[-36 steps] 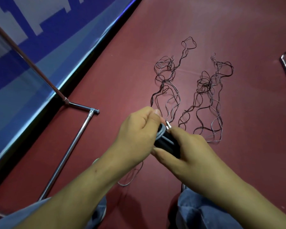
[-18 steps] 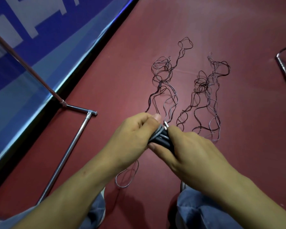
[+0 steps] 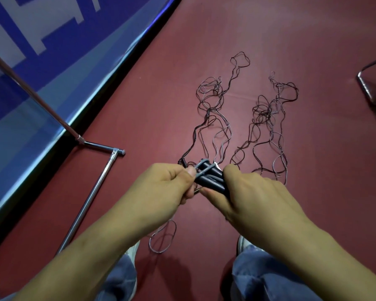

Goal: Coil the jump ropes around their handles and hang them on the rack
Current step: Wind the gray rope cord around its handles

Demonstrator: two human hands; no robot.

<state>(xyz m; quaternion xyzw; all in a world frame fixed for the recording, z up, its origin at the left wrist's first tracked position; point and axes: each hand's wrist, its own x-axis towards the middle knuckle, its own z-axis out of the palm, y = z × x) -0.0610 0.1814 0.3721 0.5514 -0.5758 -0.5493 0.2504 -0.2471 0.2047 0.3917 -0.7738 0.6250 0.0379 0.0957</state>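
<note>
My right hand (image 3: 250,192) grips a bundle of dark jump rope handles (image 3: 211,181) over the red floor. My left hand (image 3: 167,185) pinches the grey cord (image 3: 201,168) where it bends over the handles' top ends. A loop of the same cord (image 3: 161,240) hangs below my hands, between my knees. Two loose tangles of thin rope lie on the floor beyond: one on the left (image 3: 213,111), one on the right (image 3: 269,127). The chrome rack (image 3: 89,196) stands at the left, its foot bar near my left arm.
A blue and white wall banner (image 3: 41,61) runs along the left behind the rack. A metal frame corner (image 3: 369,88) sits at the right edge. My jeans and white shoes (image 3: 243,244) are at the bottom.
My hands have shifted slightly and the left hand has brought the grey cord over the handle ends. The loop hanging under my hands has grown longer.
</note>
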